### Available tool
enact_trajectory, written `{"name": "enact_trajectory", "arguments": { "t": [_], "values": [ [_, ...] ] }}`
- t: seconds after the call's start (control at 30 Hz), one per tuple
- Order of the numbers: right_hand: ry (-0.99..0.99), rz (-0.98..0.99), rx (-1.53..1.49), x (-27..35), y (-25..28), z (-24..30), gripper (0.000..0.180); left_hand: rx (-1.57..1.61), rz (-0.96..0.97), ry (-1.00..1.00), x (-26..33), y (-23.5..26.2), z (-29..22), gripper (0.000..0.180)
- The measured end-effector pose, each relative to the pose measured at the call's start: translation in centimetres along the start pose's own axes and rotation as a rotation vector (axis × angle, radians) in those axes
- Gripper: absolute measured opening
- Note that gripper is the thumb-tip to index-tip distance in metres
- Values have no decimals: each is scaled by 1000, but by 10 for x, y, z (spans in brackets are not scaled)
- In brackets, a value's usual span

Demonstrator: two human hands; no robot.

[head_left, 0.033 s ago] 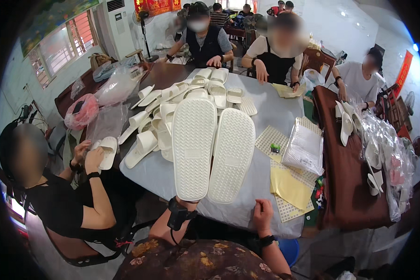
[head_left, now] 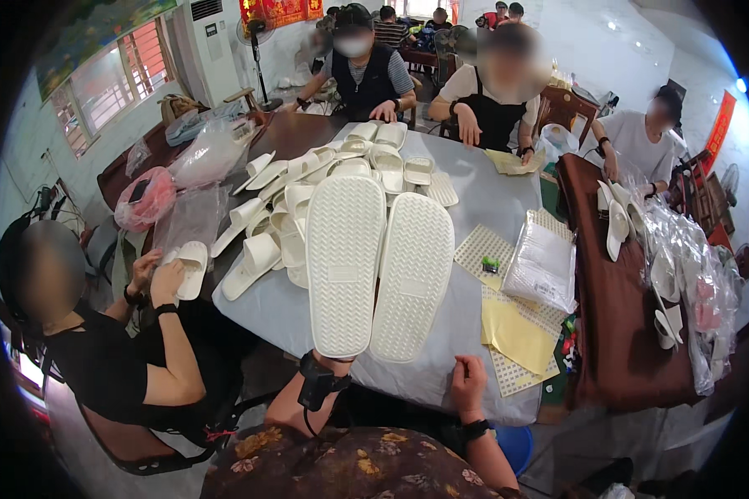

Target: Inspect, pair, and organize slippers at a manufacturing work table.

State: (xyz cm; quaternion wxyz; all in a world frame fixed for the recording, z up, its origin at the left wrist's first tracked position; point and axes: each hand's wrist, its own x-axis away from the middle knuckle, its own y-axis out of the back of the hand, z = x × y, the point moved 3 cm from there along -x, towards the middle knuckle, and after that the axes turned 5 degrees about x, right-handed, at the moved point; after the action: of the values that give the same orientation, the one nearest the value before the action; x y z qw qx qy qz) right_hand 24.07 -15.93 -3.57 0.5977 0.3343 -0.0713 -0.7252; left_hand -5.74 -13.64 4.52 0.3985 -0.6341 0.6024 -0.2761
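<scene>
A pair of white slippers is raised in front of me, the left slipper and the right slipper side by side with their textured soles toward me. My left hand holds them from behind; its fingers are hidden by the soles, and only the heel of the hand and the wrist show. At the table's near edge my right hand is closed in a loose fist, apart from the slippers. Whether anything lies inside its curled fingers is hidden. Beyond the raised pair lies a heap of white slippers.
Sticker sheets and a plastic-wrapped packet lie on the right. A brown-covered surface holds bagged slippers. At left a co-worker handles a slipper; other people sit across the table. A blue bucket stands below.
</scene>
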Motion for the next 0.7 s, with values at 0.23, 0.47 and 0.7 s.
{"name": "enact_trajectory", "arguments": {
  "t": [0.23, 0.47, 0.7],
  "values": [
    [-9, -12, 7, 3, 1, 2, 8, -36, 31, -26, 3, -4, -3, 44],
    [-6, 6, 48, 2, -1, 0, 11, -171, 62, 77, -6, -49, 15, 50],
    [4, -25, 52, 4, -5, -10, 9, -1713, 237, 82, 11, -20, 85, 63]
  ]
}}
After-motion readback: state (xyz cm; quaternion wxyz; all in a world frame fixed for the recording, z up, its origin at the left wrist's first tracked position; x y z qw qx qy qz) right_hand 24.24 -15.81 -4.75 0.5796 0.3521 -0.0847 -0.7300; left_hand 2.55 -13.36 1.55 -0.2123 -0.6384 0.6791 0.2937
